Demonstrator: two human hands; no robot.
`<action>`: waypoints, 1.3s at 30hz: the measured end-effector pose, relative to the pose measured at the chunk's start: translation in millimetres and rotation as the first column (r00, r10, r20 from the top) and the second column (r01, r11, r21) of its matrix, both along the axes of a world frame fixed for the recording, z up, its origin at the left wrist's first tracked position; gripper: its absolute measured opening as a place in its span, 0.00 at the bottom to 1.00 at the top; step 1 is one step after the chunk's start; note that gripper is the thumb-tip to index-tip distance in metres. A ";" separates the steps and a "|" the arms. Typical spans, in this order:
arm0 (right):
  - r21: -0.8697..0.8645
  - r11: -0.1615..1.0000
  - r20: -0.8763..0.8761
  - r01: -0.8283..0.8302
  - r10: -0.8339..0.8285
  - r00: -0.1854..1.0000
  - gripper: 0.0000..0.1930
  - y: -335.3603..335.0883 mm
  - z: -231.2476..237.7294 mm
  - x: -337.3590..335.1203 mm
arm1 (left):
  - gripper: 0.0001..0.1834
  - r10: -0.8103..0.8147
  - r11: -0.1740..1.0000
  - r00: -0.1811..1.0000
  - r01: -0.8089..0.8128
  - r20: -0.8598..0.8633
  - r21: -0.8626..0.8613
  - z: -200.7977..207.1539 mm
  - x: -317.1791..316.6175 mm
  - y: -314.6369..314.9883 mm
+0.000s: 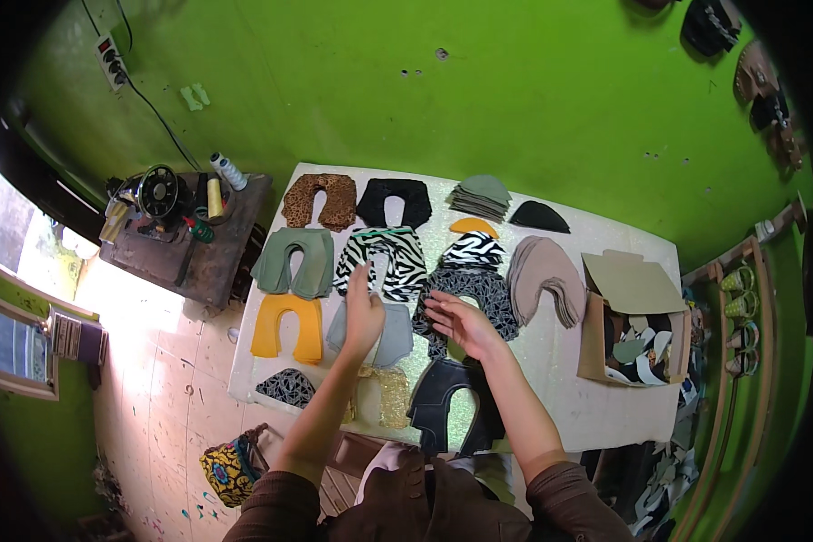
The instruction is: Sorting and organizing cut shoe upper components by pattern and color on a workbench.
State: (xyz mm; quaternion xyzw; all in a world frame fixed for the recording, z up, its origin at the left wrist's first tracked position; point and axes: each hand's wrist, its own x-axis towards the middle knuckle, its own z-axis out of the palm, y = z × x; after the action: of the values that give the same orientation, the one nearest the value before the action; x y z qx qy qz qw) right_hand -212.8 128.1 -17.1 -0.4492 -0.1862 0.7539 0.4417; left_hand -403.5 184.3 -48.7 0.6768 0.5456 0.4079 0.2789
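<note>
My left hand point(365, 312) is open, fingers stretched out, over the lower edge of a zebra-print pile of U-shaped pieces point(407, 262) and a light grey pile point(395, 336). My right hand point(468, 327) is open too, fingers apart, above a black-and-grey patterned pile point(492, 298). Neither hand holds anything. Around them lie similar U-shaped pieces: leopard print point(305, 194), black point(411, 194), green point(271, 262), mustard yellow point(264, 332), beige point(533, 266), glittery gold point(390, 397) and dark point(429, 402). Smaller rounded pieces include a grey-green stack point(481, 191) and a black one point(540, 216).
An open cardboard box point(591, 348) of scraps stands on the table's point(632, 420) right side. Left of the table, a sewing machine point(161, 194) and thread cones point(215, 197) sit on a stand. Sandals hang on a wooden rack point(714, 452) at right; a patterned bag point(228, 474) is at lower left.
</note>
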 end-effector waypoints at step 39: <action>0.171 0.908 -0.547 0.383 -0.236 0.803 0.23 -236.5 29.5 330.8 | 0.27 -0.298 0.775 0.737 0.558 0.606 -0.298 65.9 373.1 -217.5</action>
State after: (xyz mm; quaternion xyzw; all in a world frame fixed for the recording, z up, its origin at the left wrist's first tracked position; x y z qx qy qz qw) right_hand 118.0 -108.4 12.4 -0.1903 -0.0866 0.7299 0.6508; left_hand -30.3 -33.2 17.2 0.5615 0.3517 0.3573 0.6583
